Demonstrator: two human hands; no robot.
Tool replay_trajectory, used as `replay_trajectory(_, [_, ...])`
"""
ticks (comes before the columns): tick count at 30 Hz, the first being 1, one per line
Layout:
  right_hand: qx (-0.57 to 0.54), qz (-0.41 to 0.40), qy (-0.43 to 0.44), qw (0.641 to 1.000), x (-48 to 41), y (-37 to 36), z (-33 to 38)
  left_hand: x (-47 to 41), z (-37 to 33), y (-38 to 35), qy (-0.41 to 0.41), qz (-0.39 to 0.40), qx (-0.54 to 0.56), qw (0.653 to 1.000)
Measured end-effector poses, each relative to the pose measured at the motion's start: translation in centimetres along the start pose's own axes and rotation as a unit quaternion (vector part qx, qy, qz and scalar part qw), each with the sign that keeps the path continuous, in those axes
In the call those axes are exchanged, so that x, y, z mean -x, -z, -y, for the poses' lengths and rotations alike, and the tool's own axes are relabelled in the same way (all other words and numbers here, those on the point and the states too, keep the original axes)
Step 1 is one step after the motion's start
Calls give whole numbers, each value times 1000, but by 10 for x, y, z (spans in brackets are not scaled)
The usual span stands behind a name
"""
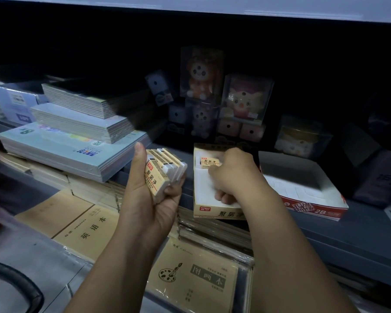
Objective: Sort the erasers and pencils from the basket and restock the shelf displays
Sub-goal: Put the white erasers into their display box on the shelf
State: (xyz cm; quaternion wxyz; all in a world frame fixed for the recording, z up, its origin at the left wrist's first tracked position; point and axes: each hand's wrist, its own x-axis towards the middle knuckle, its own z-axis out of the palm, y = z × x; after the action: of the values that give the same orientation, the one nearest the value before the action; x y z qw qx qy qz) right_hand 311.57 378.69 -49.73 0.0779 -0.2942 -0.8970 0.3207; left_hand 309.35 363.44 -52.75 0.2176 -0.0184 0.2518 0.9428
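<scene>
left hand point(145, 199) grips erasers point(165, 168); right hand point(235, 175) pinches an eraser point(207, 162) at box's point(215, 213) far edge.

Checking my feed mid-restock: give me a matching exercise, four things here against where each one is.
Things:
1. bundle of erasers
2. cream eraser box
3. red 2B box
4. single eraser

Places:
a. on the shelf, right of the cream eraser box
b. gripped in the left hand
c. lying at the back of the cream eraser box
d. the right hand reaches into it

Pairs: 1-b, 2-d, 3-a, 4-c.
</scene>
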Motion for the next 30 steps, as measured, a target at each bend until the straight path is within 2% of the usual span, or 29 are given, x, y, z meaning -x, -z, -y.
replay_trajectory(3, [9, -40, 113, 993, 5, 7, 6, -2, 0, 1, -1, 1, 3, 1000])
replay_trajectory(6, [-103, 55, 172, 978, 17, 15, 21, -3, 0, 3, -4, 13, -7, 1000])
replay_trajectory(8, [-131, 106, 182, 969, 23, 14, 28, -3, 0, 5, -7, 24, -9, 1000])
replay_trajectory(18, [-243, 160, 149, 945, 19, 7, 26, -2, 0, 5, -14, 22, -14, 1000])
replay_trajectory(27, [-284, 141, 109, 942, 17, 8, 24, 1, -1, 1, -4, 19, 8, 1000])
replay_trajectory(30, [-316, 106, 96, 938, 13, 11, 21, 0, -2, 1, 0, 10, 34, 999])
